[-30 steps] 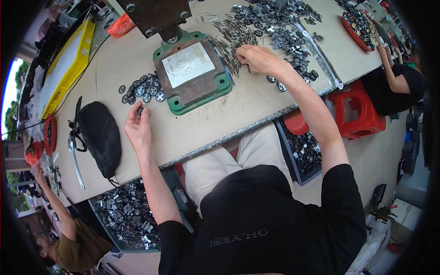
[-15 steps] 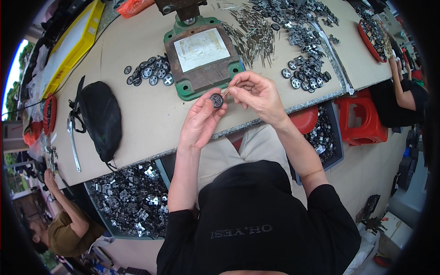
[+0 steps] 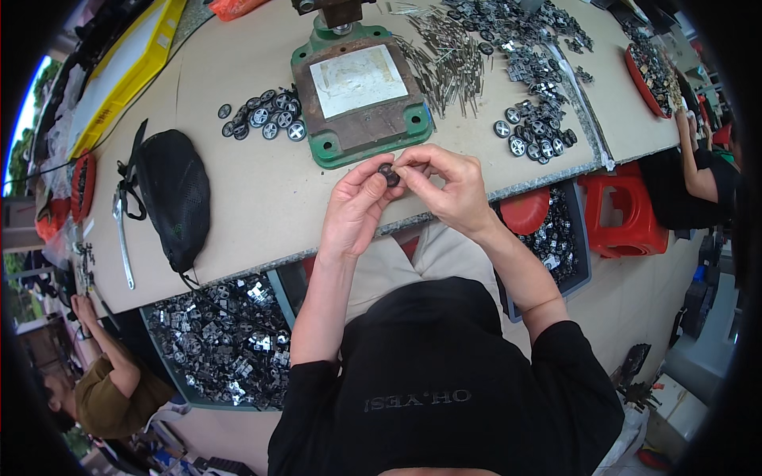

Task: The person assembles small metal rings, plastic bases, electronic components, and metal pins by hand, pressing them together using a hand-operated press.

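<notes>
Just beyond the table's near edge, in front of the green-based press [image 3: 325, 152], both my hands meet. My left hand [image 3: 354, 208] is closed on a small black toy wheel [image 3: 387, 175], gripped between thumb and fingers and tilted. My right hand [image 3: 456, 189] pinches at the wheel's right side, its fingertips against it. The thin metal rod that showed in this pinch a moment ago is now mostly hidden by the fingers. Loose wheels with silver spokes [image 3: 271, 119] lie left of the press. Thin metal rods [image 3: 448, 59] are heaped to its right.
More wheels [image 3: 536, 135] and dark small parts [image 3: 524, 63] spread at right. A black mesh pouch [image 3: 176, 198] and wrench [image 3: 124, 242] lie at left. Bins of parts [image 3: 218, 341] stand below the table, a red stool [image 3: 623, 210] right. Other people [image 3: 119, 389] work at both sides.
My right hand has come down and closer to the wheel. The wheel has turned, so its spoked face shows less. The whole view has shifted slightly.
</notes>
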The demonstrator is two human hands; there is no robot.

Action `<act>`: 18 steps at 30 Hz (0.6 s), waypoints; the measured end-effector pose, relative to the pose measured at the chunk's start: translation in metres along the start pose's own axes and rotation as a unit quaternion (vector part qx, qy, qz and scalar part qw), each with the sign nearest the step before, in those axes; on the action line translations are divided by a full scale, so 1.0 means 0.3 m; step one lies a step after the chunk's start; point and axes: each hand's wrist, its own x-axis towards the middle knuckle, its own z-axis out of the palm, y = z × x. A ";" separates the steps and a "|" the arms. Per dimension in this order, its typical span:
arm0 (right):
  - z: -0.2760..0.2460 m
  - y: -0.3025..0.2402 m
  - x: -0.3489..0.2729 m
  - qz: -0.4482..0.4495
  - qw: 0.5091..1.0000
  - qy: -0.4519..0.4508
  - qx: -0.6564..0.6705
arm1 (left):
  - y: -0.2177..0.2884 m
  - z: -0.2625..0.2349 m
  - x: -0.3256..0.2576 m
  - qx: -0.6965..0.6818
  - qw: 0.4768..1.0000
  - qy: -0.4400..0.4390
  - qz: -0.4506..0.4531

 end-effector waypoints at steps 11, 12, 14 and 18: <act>-0.240 0.069 0.055 0.098 0.991 0.051 -0.077 | 0.001 0.010 0.019 -0.006 0.998 0.019 -0.055; -0.309 0.117 0.078 0.083 0.974 0.095 -0.187 | 0.000 0.012 0.024 -0.005 0.998 0.011 -0.060; -0.438 0.234 0.117 0.069 0.907 0.159 -0.384 | -0.003 0.015 0.027 -0.003 0.998 0.011 -0.054; -0.569 0.383 0.184 0.068 0.823 0.166 -0.538 | -0.007 0.024 0.031 0.008 0.999 0.009 -0.048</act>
